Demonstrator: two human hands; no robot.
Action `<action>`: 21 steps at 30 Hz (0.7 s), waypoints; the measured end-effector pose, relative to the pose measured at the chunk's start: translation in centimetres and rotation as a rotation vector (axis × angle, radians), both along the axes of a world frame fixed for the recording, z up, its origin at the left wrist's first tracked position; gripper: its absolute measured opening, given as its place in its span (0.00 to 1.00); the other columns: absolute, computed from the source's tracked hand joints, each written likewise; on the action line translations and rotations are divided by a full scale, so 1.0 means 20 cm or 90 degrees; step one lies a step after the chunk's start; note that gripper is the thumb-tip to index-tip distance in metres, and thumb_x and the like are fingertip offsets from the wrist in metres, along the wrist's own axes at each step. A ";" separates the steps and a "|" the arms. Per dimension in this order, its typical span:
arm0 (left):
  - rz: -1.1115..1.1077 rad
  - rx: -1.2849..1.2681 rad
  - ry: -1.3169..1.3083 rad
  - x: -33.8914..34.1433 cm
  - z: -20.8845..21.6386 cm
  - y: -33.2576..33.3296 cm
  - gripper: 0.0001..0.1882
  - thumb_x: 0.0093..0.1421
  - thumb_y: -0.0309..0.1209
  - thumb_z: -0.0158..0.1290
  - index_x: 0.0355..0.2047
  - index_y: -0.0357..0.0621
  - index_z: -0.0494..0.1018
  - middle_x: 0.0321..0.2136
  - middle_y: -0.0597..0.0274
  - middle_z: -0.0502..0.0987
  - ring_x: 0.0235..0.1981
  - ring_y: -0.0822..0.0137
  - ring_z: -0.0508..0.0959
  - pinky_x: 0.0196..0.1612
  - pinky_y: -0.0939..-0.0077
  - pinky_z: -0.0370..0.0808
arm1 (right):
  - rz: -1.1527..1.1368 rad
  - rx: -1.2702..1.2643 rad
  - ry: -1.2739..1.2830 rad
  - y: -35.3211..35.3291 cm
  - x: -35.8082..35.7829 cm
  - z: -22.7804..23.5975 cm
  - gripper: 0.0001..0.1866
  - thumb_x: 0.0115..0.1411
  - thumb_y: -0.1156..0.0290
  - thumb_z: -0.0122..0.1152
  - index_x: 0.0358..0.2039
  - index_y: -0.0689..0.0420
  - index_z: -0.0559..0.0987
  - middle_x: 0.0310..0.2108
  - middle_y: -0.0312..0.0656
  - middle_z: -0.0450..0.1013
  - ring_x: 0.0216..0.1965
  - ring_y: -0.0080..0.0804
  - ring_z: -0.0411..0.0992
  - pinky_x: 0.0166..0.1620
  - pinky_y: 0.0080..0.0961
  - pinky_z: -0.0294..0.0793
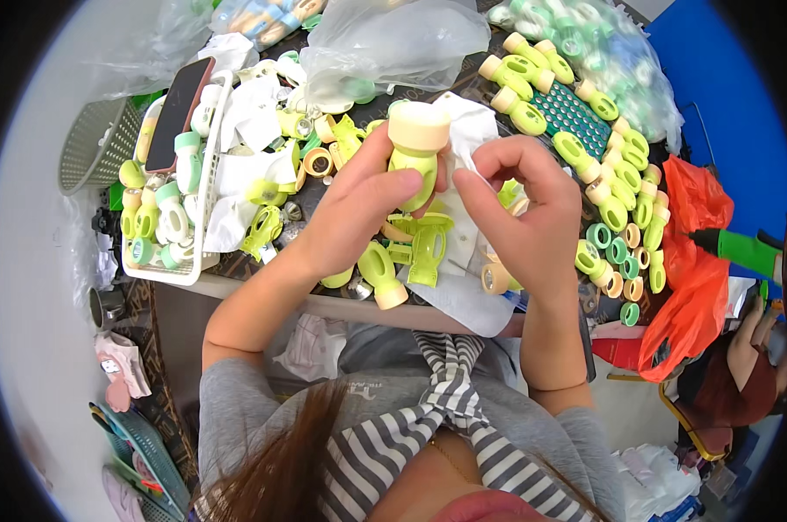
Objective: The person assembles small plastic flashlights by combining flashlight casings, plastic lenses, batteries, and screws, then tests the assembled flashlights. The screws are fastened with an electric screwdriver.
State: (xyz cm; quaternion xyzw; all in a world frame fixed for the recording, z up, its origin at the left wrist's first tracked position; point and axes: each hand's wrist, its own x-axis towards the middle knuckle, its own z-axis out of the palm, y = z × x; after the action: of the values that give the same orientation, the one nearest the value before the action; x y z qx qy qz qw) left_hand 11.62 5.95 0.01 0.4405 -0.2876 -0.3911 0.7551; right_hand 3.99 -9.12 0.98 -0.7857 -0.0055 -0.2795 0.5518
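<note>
Left hand (352,202) grasping lime-peach flashlight (418,129) — right hand (533,209) pinching white tissue (468,123) — lime shell (428,252) below, between hands.

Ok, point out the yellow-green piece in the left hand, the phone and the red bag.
Yellow-green piece (418,163), head view: body below its peach cap.
Phone (180,117), head view: its dark screen.
Red bag (691,280), head view: its crumpled side.

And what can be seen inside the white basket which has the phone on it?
The white basket holds yellow-green pieces and white-and-mint pieces. Whatever lies directly beneath the phone is hidden, and the bottom is covered too.
</note>
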 end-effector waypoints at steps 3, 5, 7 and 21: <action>0.143 0.102 -0.136 -0.04 -0.02 -0.02 0.24 0.49 0.38 0.43 0.43 0.34 0.59 0.32 0.59 0.66 0.29 0.71 0.65 0.32 0.79 0.63 | 0.017 0.011 0.014 -0.01 0.00 -0.02 0.06 0.43 0.77 0.59 0.20 0.60 0.70 0.19 0.34 0.66 0.20 0.21 0.62 0.25 0.15 0.63; 0.137 0.131 -0.163 -0.03 -0.03 0.00 0.24 0.48 0.36 0.41 0.43 0.33 0.58 0.31 0.58 0.65 0.28 0.71 0.64 0.32 0.79 0.62 | 0.035 0.027 0.031 -0.01 0.00 -0.04 0.06 0.43 0.77 0.58 0.21 0.60 0.70 0.20 0.34 0.66 0.21 0.21 0.62 0.25 0.15 0.63; 0.059 0.088 -0.130 -0.01 -0.05 0.02 0.20 0.53 0.30 0.42 0.46 0.36 0.56 0.36 0.62 0.65 0.39 0.73 0.64 0.45 0.79 0.60 | 0.044 0.032 0.039 -0.02 0.00 -0.06 0.05 0.43 0.78 0.58 0.21 0.60 0.70 0.20 0.34 0.66 0.21 0.20 0.62 0.25 0.15 0.62; -0.034 -0.046 0.185 -0.01 -0.09 -0.02 0.20 0.53 0.39 0.42 0.43 0.39 0.58 0.29 0.58 0.66 0.21 0.73 0.62 0.24 0.84 0.58 | 0.105 0.070 0.032 -0.01 0.00 -0.07 0.04 0.44 0.80 0.56 0.23 0.62 0.72 0.20 0.36 0.67 0.21 0.21 0.62 0.25 0.15 0.62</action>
State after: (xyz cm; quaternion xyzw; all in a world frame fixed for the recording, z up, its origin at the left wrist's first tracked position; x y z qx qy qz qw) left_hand 11.43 5.52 -1.86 0.3440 -0.2010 -0.4600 0.7935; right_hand 4.02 -9.36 -0.40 -0.7577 -0.0409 -0.2133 0.6154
